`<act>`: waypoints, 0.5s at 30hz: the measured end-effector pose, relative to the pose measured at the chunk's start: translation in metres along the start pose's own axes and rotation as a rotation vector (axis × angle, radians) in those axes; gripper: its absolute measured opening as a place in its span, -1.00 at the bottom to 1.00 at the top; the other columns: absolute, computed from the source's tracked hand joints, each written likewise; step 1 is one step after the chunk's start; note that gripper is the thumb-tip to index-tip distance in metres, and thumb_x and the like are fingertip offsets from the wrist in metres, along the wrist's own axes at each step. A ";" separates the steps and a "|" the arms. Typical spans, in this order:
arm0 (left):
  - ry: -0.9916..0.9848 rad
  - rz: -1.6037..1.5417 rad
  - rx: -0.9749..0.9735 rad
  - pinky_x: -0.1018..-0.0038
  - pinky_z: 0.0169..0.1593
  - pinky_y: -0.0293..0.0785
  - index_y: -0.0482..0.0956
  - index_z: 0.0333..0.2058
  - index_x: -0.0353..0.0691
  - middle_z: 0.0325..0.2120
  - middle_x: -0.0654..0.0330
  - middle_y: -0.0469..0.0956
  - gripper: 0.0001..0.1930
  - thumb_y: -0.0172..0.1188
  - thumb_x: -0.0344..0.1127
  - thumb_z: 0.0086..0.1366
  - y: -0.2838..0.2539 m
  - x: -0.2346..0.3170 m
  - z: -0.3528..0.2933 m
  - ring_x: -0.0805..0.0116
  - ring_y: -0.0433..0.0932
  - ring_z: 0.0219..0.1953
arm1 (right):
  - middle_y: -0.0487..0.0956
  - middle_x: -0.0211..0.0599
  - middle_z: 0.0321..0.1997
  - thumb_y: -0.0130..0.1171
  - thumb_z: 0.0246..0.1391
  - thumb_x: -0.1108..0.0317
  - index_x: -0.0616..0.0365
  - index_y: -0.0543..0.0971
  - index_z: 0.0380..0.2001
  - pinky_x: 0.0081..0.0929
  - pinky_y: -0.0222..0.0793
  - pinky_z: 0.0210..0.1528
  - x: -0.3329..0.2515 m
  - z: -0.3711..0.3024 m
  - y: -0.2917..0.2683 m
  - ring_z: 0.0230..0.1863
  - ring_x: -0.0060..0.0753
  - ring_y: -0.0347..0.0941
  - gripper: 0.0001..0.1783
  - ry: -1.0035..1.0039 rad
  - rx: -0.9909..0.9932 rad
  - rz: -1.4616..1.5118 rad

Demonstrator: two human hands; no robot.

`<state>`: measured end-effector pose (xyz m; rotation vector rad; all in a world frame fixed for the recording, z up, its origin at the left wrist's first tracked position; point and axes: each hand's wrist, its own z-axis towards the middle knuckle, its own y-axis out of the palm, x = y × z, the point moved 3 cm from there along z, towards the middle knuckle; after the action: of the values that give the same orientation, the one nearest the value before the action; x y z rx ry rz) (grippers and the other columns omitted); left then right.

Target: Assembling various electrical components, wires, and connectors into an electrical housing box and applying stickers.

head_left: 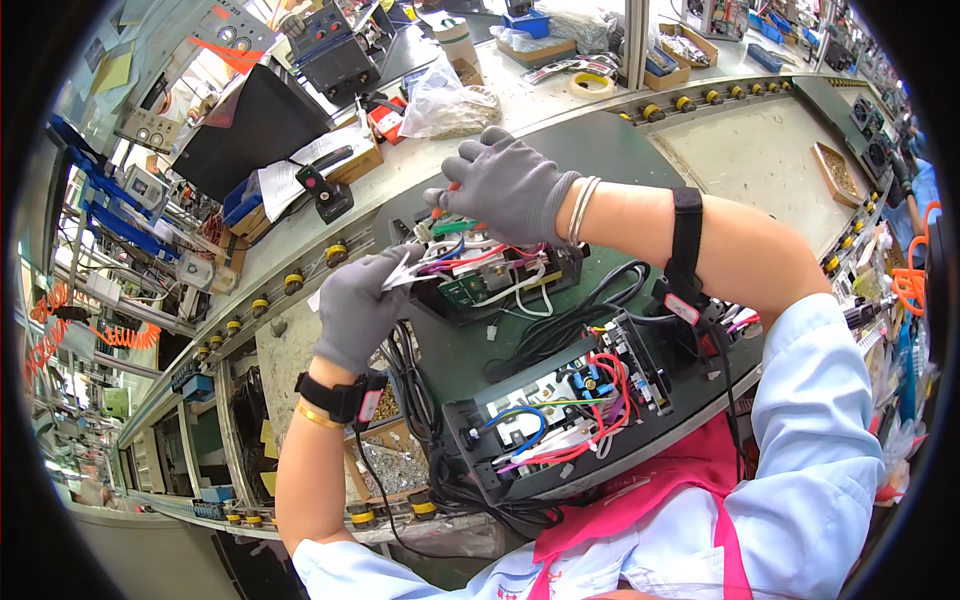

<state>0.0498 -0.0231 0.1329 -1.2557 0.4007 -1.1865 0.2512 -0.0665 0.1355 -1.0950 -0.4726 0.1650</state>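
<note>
Pink apron [672, 474] lay nearest, the wired unit [488, 272] at upper centre slanting lengthwise up rightward, below the right hand [515, 186] gripping an orange handle [437, 212], beside the left hand [360, 306] pinching a white strip [400, 273].

Both mitts are in grey gloves, with the left hand [358, 312] pinching a white strip [402, 272] at the left end of an opened-up electronics unit [466, 290], and the right hand [512, 188] curled round something orange-red [437, 212] over the same unit's wiring. A second open unit [530, 405] sits nearer the pink apron [655, 475], red and blue wires everywhere, black cables [560, 338] bunched up between the two. Past the yellow-and-black rollers [336, 254] there's a clear plastic bag [440, 100] and a roll of tape [591, 77].
</note>
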 end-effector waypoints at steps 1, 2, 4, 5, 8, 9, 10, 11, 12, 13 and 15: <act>0.015 -0.046 0.031 0.47 -0.27 0.49 0.59 -0.18 -0.25 -0.40 0.04 0.61 -0.77 0.20 -0.42 0.15 0.001 -0.004 0.001 0.24 0.62 -0.37 | 0.48 -0.34 -0.21 0.19 -0.15 0.33 -0.11 0.51 -0.01 -0.31 0.25 0.05 -0.002 0.002 0.001 -0.06 -0.30 0.41 -0.49 0.000 -0.004 0.009; 0.033 -0.072 0.115 0.52 -0.29 0.47 0.61 -0.22 -0.27 -0.45 0.09 0.61 -0.82 0.16 -0.42 0.19 0.002 -0.010 0.002 0.39 0.60 -0.41 | 0.48 -0.34 -0.21 0.20 -0.16 0.32 -0.11 0.50 -0.01 -0.32 0.25 0.03 -0.004 0.004 0.002 -0.07 -0.29 0.41 -0.49 0.001 -0.008 0.018; -0.040 -0.159 0.172 0.52 -0.32 0.46 0.61 -0.23 -0.26 -0.48 0.10 0.61 -0.82 0.15 -0.39 0.20 0.003 -0.019 0.003 0.39 0.58 -0.45 | 0.48 -0.34 -0.21 0.20 -0.16 0.32 -0.11 0.50 -0.01 -0.32 0.26 0.03 -0.005 0.006 0.001 -0.07 -0.29 0.41 -0.48 0.011 -0.043 0.017; -0.113 -0.246 0.227 0.52 -0.34 0.45 0.61 -0.24 -0.24 -0.52 0.11 0.60 -0.83 0.15 -0.37 0.20 0.004 -0.025 0.004 0.40 0.57 -0.48 | 0.48 -0.34 -0.21 0.21 -0.16 0.32 -0.11 0.50 0.00 -0.33 0.26 0.02 -0.005 0.006 0.001 -0.08 -0.28 0.41 -0.48 0.024 -0.079 0.018; -0.165 -0.313 0.284 0.55 -0.35 0.42 0.60 -0.28 -0.30 -0.54 0.16 0.60 -0.82 0.13 -0.32 0.26 0.005 -0.036 0.004 0.51 0.53 -0.48 | 0.48 -0.33 -0.22 0.20 -0.15 0.31 -0.09 0.50 -0.01 -0.31 0.28 0.01 -0.001 0.001 -0.002 -0.09 -0.27 0.41 -0.49 0.004 -0.033 -0.026; -0.167 -0.322 0.313 0.56 -0.36 0.42 0.61 -0.29 -0.30 -0.55 0.17 0.60 -0.82 0.13 -0.31 0.26 0.004 -0.037 0.002 0.52 0.52 -0.48 | 0.48 -0.33 -0.22 0.20 -0.15 0.31 -0.09 0.50 -0.01 -0.31 0.28 0.01 -0.003 0.002 -0.003 -0.09 -0.27 0.41 -0.49 0.001 -0.033 -0.026; -0.192 -0.347 0.296 0.56 -0.37 0.41 0.61 -0.29 -0.29 -0.55 0.18 0.60 -0.83 0.13 -0.32 0.26 0.003 -0.034 0.002 0.54 0.52 -0.48 | 0.48 -0.33 -0.23 0.19 -0.13 0.32 -0.09 0.51 -0.01 -0.31 0.27 0.02 -0.004 0.002 -0.003 -0.08 -0.27 0.41 -0.51 -0.003 -0.040 -0.009; -0.189 -0.348 0.296 0.56 -0.37 0.41 0.61 -0.29 -0.29 -0.55 0.18 0.60 -0.83 0.13 -0.32 0.26 0.004 -0.033 0.002 0.54 0.52 -0.48 | 0.48 -0.32 -0.23 0.18 -0.12 0.32 -0.08 0.51 -0.02 -0.31 0.27 0.03 -0.005 0.002 -0.003 -0.07 -0.26 0.41 -0.52 -0.008 -0.046 0.009; -0.200 -0.353 0.273 0.60 -0.34 0.39 0.60 -0.26 -0.31 -0.52 0.26 0.57 -0.82 0.13 -0.32 0.28 0.006 -0.034 0.001 0.59 0.46 -0.45 | 0.48 -0.32 -0.23 0.18 -0.12 0.32 -0.08 0.51 -0.02 -0.31 0.27 0.03 -0.006 0.001 -0.001 -0.07 -0.26 0.41 -0.52 -0.006 -0.046 0.007; -0.213 -0.354 0.252 0.63 -0.31 0.37 0.59 -0.24 -0.33 -0.49 0.34 0.54 -0.80 0.12 -0.32 0.29 0.006 -0.034 0.000 0.63 0.41 -0.42 | 0.48 -0.31 -0.24 0.15 -0.09 0.33 -0.07 0.52 -0.03 -0.30 0.32 -0.02 -0.008 0.003 0.001 -0.10 -0.26 0.43 -0.55 -0.020 -0.038 -0.004; -0.201 -0.349 0.245 0.64 -0.31 0.37 0.59 -0.24 -0.33 -0.48 0.34 0.54 -0.80 0.12 -0.32 0.30 0.004 -0.029 0.001 0.63 0.41 -0.42 | 0.49 -0.30 -0.25 0.13 -0.06 0.33 -0.06 0.52 -0.04 -0.29 0.37 -0.08 -0.010 0.005 0.004 -0.13 -0.25 0.45 -0.58 -0.034 -0.028 -0.012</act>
<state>0.0405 0.0015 0.1194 -1.2446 -0.1161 -1.3395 0.2400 -0.0643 0.1314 -1.1184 -0.5132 0.1669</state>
